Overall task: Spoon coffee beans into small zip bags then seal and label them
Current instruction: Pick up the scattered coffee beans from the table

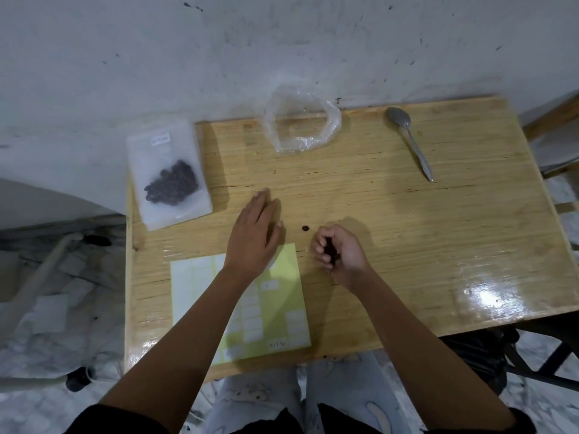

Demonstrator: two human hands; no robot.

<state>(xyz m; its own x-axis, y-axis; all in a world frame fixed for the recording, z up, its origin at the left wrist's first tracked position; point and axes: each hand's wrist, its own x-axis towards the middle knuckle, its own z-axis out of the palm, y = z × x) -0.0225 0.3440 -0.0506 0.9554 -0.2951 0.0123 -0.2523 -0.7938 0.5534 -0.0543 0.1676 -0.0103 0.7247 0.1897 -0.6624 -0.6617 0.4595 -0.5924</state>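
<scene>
The left hand (254, 236) lies open, fingers straight, low over the tabletop (407, 230), while the right hand (340, 256) is curled round something dark, probably coffee beans (329, 250), though the view is too dim to be sure. One loose bean (305, 228) sits between the hands; small, hard and apt to roll, it wants a fingertip pinch from above. The filled, labelled zip bag (170, 180) at the left edge looks soft and slippery, best taken by its top strip.

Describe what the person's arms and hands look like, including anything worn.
The left hand and right hand are bare: no gloves, rings or watch show. The black left sleeve and right sleeve appear only at the picture's lower edge, far above the wrists.
</scene>
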